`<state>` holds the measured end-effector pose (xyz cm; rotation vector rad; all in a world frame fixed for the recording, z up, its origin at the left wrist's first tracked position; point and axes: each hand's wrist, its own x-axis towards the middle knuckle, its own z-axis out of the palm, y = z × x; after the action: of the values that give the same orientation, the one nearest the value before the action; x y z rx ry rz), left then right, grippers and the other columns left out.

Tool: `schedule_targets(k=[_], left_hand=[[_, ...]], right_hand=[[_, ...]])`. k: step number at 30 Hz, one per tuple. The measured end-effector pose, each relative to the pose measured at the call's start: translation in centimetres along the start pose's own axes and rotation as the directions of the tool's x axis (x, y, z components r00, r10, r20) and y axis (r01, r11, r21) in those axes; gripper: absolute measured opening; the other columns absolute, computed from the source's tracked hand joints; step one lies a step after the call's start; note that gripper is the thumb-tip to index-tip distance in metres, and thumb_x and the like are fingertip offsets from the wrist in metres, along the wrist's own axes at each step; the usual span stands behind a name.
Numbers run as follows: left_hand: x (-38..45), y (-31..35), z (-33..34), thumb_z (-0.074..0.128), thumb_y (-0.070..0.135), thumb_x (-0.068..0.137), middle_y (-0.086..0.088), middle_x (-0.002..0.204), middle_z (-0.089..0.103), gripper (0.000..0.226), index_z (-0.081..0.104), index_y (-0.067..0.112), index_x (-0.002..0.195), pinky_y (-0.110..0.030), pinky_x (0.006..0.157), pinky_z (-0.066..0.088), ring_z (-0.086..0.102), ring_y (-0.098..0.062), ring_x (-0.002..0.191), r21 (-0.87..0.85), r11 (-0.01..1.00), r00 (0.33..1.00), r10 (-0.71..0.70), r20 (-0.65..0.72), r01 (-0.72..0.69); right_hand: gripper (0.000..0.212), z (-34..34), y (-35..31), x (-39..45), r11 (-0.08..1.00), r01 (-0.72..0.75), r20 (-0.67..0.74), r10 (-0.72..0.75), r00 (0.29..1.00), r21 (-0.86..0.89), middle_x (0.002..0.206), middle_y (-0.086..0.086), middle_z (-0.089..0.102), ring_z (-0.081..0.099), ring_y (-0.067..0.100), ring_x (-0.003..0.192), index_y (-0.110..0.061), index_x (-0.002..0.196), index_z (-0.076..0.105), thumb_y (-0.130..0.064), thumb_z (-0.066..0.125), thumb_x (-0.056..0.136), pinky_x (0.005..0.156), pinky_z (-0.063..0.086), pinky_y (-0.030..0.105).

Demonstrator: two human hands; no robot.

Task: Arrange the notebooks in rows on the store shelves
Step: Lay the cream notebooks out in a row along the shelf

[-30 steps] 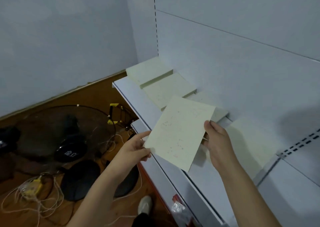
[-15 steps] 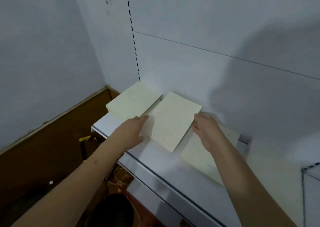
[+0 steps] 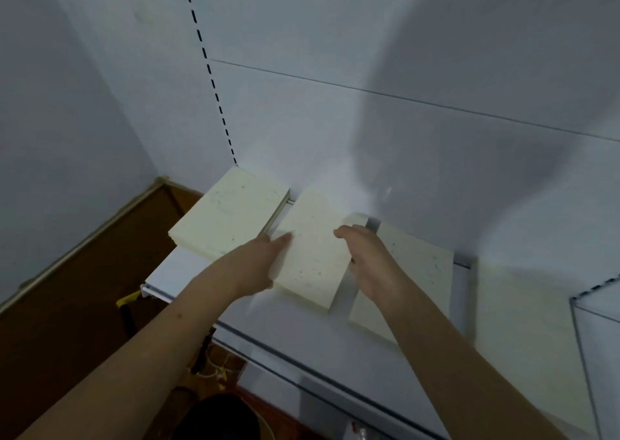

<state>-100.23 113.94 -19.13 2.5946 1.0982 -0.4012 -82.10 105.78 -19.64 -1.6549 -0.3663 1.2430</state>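
Observation:
Three stacks of cream notebooks lie in a row on the white shelf [image 3: 188, 272]. The left stack [image 3: 228, 215] sits in the back corner. The middle stack [image 3: 313, 255] lies between my hands. My left hand [image 3: 258, 258] presses flat against its left edge, and my right hand [image 3: 369, 255] rests on its right edge, fingers curled over the top notebook. The right stack [image 3: 416, 265] lies partly under my right forearm. Whether either hand grips the top notebook is unclear; both touch it.
The shelf's back panel [image 3: 402, 137] rises right behind the stacks, with a slotted upright [image 3: 214, 87] at the corner. A grey wall [image 3: 67, 121] stands to the left. Below are a brown floor [image 3: 84, 305], cables [image 3: 214, 366] and a dark round object [image 3: 218, 416].
One second ago I held a single notebook in the air with both hands. It now lies on the middle stack, and my hands sit against its sides. The camera has come closer.

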Motion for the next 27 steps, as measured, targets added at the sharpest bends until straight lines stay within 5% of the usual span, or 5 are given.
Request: schedule_targets(k=[5, 10, 16, 20, 27], left_hand=[[-0.9, 4.4, -3.1, 0.062, 0.005, 0.091, -0.012, 0.165, -0.001, 0.098, -0.008, 0.024, 0.157, -0.037, 0.112, 0.034, 0.008, -0.028, 0.151, 0.131, 0.991, 0.993, 0.052, -0.108, -0.037], [-0.6, 13.7, -3.6, 0.057, 0.023, 0.096, 0.002, 0.163, 0.02, 0.079, 0.008, 0.027, 0.158, -0.026, 0.113, 0.027, 0.023, -0.015, 0.147, -0.068, 0.931, 0.899, 0.324, -0.296, -0.358], [-1.2, 30.9, 3.5, 0.047, 0.047, 0.099, 0.011, 0.16, 0.026, 0.068, 0.014, 0.032, 0.157, -0.013, 0.106, 0.017, 0.027, -0.005, 0.142, -0.196, 0.754, 0.768, 0.557, -0.316, -0.627], [-5.4, 44.0, 9.1, 0.042, 0.052, 0.1, 0.007, 0.162, 0.02, 0.069, 0.01, 0.031, 0.157, -0.022, 0.115, 0.019, 0.021, -0.009, 0.146, -0.11, 0.646, 0.647, 0.709, -0.28, -0.755], [-13.2, 65.7, 16.7, 0.038, 0.054, 0.1, 0.005, 0.163, 0.021, 0.066, 0.014, 0.029, 0.157, -0.03, 0.12, 0.019, 0.019, -0.012, 0.148, -0.119, 0.507, 0.52, 0.839, -0.161, -0.854]], right_hand=[[0.063, -2.5, -1.9, -3.9, 0.94, 0.255, -0.112, -0.285, 0.952, -0.228, 0.163, -0.003, 0.018, 0.022, 0.017, 0.148, -0.026, 0.155, 0.021, -0.037, 0.047, 0.098, 0.119, 0.02, 0.039], [0.058, -10.8, -2.4, -9.1, 0.787, 0.467, -0.253, -0.586, 0.769, -0.404, 0.159, -0.011, 0.027, 0.027, 0.006, 0.144, -0.027, 0.154, 0.026, -0.045, 0.04, 0.102, 0.12, 0.022, 0.032], [0.061, -26.5, 1.5, -16.4, 0.771, 0.336, -0.501, -0.617, 0.607, -0.541, 0.16, -0.008, 0.026, 0.022, 0.005, 0.146, -0.023, 0.155, 0.025, -0.05, 0.034, 0.101, 0.115, 0.014, 0.018], [0.064, -38.3, 5.6, -23.9, 0.739, 0.211, -0.552, -0.633, 0.543, -0.64, 0.162, -0.007, 0.021, 0.015, 0.008, 0.148, -0.024, 0.155, 0.024, -0.055, 0.03, 0.1, 0.122, 0.011, 0.029], [0.073, -58.6, 13.0, -38.5, 0.773, 0.061, -0.683, -0.592, 0.428, -0.632, 0.162, -0.005, 0.02, 0.013, 0.01, 0.149, -0.024, 0.155, 0.026, -0.064, 0.026, 0.094, 0.121, 0.006, 0.028]])
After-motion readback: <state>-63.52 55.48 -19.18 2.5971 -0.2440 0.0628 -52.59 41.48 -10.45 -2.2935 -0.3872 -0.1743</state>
